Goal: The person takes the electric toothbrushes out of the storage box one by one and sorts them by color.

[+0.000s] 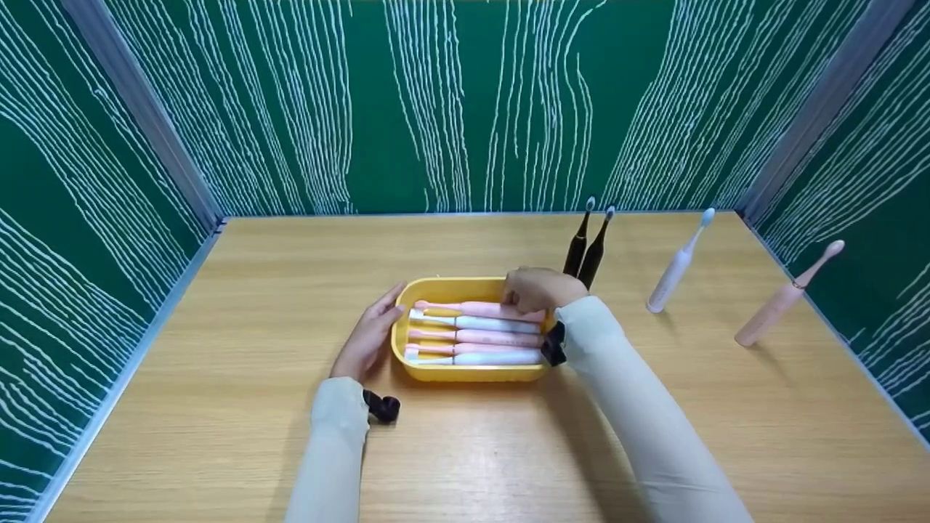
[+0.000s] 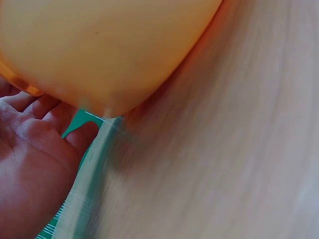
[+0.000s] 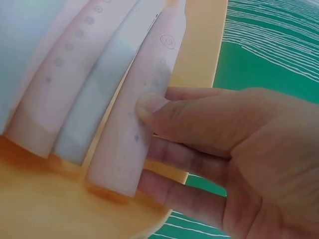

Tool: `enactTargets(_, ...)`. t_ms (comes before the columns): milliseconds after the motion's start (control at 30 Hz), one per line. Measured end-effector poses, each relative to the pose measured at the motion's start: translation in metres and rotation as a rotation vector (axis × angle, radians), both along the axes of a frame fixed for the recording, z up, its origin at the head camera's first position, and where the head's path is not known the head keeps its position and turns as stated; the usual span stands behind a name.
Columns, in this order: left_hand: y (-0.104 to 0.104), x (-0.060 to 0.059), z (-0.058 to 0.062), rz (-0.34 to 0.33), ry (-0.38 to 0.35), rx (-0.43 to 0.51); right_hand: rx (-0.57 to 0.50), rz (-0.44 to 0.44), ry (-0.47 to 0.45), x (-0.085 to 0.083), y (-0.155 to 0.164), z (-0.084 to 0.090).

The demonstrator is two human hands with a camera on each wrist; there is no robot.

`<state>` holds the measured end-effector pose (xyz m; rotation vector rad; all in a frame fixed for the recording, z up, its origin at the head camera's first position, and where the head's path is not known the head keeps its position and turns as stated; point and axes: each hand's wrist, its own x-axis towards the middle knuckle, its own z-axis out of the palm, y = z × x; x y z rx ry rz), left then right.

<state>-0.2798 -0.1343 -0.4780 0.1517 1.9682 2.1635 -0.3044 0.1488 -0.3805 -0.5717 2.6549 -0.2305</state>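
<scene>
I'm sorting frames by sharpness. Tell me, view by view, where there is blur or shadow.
Head view: sharp and evenly lit, soft shadows beside the yellow tray and the forearms. Left wrist view: too close, tray wall and left hand smeared. Right wrist view: right hand fairly clear, pink toothbrush and its neighbours soft.

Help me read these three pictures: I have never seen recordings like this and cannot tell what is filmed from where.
No machine here: a person works with bare hands. The wide picture comes from a camera on the head; the two close ones from cameras on the wrists. On the wooden table sits a yellow tray holding pink and white electric toothbrushes. The right hand pinches the rearmost pink toothbrush in the tray, thumb on top. The left hand rests with straight fingers against the tray's left end. Behind stand two black toothbrushes, a white toothbrush and a pink standing toothbrush.
</scene>
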Motion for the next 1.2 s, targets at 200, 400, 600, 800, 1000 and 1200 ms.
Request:
enactTargets(200,-0.001,0.0,0.0,0.0,0.003,-0.01,-0.029,-0.023,-0.022,0.0,0.002,0.003)
enactTargets(400,-0.001,0.0,-0.001,-0.003,0.037,-0.013,-0.04,-0.016,-0.023,0.002,0.004,0.006)
enactTargets(600,0.0,-0.001,-0.001,0.005,0.019,-0.001,-0.063,0.0,-0.013,0.002,0.007,0.008)
enactTargets(800,-0.001,-0.001,-0.002,-0.001,0.015,0.016,-0.109,0.036,-0.002,0.001,0.007,0.009)
enactTargets(1000,0.0,-0.001,-0.002,0.002,0.022,0.031,-0.15,0.04,0.002,0.001,0.008,0.012)
enactTargets(1200,0.001,0.0,-0.001,0.011,0.035,0.03,-0.225,0.107,0.054,0.002,0.012,0.016)
